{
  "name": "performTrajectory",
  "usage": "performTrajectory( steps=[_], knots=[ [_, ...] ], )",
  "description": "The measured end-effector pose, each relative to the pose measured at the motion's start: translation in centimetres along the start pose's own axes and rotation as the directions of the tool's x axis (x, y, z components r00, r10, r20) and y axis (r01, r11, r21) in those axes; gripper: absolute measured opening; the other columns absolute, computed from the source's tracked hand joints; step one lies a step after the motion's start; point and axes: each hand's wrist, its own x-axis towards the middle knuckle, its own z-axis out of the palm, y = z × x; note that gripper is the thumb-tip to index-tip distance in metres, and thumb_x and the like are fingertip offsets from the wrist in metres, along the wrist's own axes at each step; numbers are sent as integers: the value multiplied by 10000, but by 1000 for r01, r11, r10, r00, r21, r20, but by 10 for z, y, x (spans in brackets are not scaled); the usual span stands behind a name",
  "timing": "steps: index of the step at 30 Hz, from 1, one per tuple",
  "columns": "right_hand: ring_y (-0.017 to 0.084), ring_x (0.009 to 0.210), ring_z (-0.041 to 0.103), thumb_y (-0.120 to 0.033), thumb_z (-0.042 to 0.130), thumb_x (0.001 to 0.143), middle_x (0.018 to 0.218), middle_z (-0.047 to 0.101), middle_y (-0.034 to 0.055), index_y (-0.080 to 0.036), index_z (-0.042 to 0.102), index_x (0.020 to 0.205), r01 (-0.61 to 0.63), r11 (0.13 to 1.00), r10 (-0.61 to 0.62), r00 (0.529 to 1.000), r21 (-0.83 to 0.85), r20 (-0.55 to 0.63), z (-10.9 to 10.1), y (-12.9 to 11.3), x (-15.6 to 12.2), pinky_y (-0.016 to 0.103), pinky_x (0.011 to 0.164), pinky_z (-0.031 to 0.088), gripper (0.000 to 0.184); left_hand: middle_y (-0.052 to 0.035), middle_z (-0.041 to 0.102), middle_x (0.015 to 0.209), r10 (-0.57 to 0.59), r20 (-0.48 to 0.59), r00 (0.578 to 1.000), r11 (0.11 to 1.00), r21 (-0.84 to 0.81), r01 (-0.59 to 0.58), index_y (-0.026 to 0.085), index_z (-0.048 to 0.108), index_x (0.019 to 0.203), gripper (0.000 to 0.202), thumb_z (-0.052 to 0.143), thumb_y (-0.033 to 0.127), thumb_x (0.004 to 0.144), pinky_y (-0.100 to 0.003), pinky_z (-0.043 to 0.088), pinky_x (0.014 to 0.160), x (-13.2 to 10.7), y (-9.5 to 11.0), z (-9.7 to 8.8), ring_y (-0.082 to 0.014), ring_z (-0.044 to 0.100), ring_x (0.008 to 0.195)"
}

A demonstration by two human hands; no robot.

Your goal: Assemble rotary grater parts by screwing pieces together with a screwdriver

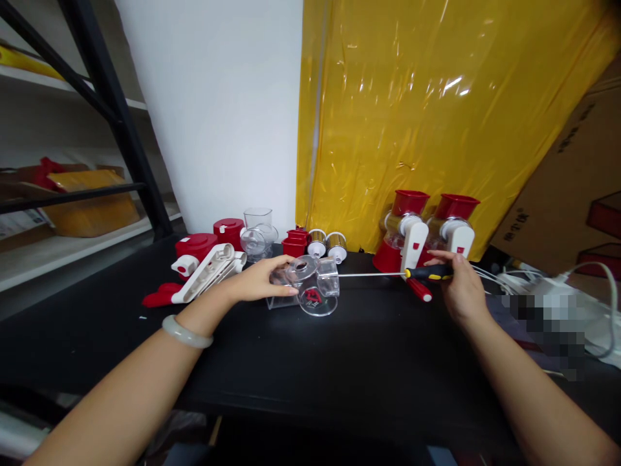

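My left hand (266,278) is closed around a clear plastic grater housing (303,285), which lies on its side on the black table. A red printed mark shows on its round part. In my right hand (466,291) is a screwdriver (429,273) with a black and yellow handle, held level. Its long shaft points left, and the tip reaches the housing's right end; whether it sits in a screw I cannot tell. Just behind my left hand lie white crank arms (208,272) with a red handle (162,294).
Two assembled red and white rotary graters (410,226) stand at the back right. Along the back are red bases (196,246), another clear housing (259,233), red pushers (295,243) and metal grating drums (336,246). White cables (557,285) lie at the right, beside a cardboard box (557,168).
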Motion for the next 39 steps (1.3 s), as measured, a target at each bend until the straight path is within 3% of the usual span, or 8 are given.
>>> performTrajectory(
  steps=[2,9,14,20,27,32,35,39],
  knots=[
    [200,789,674,-681,471,932,836,704,42,-229,733,993,18,997,-18,1000,-71,8,-2,2,0,362,755,562,526,-110,711,1233,-2,-6,1000,1000,3,2,206,569,1285,568,789,430,811,-384,544,885,0,0,0,-279,694,1087],
    [199,818,654,-633,614,876,848,695,33,-242,716,974,32,987,-29,999,-157,17,-4,9,3,348,783,541,416,-114,708,1243,-20,-9,1000,1000,2,20,205,566,1303,593,791,434,805,-388,546,876,0,0,0,-287,690,1097],
    [193,762,644,-670,552,897,839,675,37,-241,720,978,26,985,-21,999,-171,27,-4,6,1,330,676,555,468,-114,714,1227,-19,-5,1000,1000,8,19,205,563,1297,584,789,433,809,-375,548,845,0,1,0,-282,697,1074],
    [168,679,613,-702,620,830,803,656,32,-227,716,950,-37,984,38,999,-173,-1,0,2,0,285,545,535,499,-110,723,1206,13,-3,1000,1000,-11,-13,211,567,1297,567,792,401,812,-369,548,843,0,-1,0,-273,704,1059],
    [141,727,615,-599,803,701,863,679,21,-231,722,965,-124,992,123,991,-24,-44,3,7,2,246,587,519,460,-113,719,1223,12,-10,1000,1000,-4,-12,208,576,1289,566,796,408,807,-370,551,854,0,-1,0,-277,703,1067],
    [130,656,602,-584,843,639,777,654,1,-226,701,901,-214,968,220,975,130,-35,7,10,2,248,573,510,466,-108,722,1224,10,-15,1000,1000,3,-10,217,578,1292,565,795,415,810,-368,556,852,0,-1,0,-275,704,1067],
    [148,646,602,-591,798,683,780,655,6,-229,701,899,-198,979,200,979,53,-45,5,13,4,270,561,505,432,-103,719,1222,-5,-15,1000,1000,20,5,214,576,1295,574,793,427,808,-371,556,845,0,-1,0,-276,704,1064],
    [198,772,639,-637,652,808,893,698,37,-233,724,905,-92,975,82,995,-204,-57,-1,14,5,317,656,526,421,-107,715,1231,-11,-11,1000,1000,7,11,215,576,1290,567,790,422,808,-380,549,865,0,0,1,-279,697,1083]
  ],
)
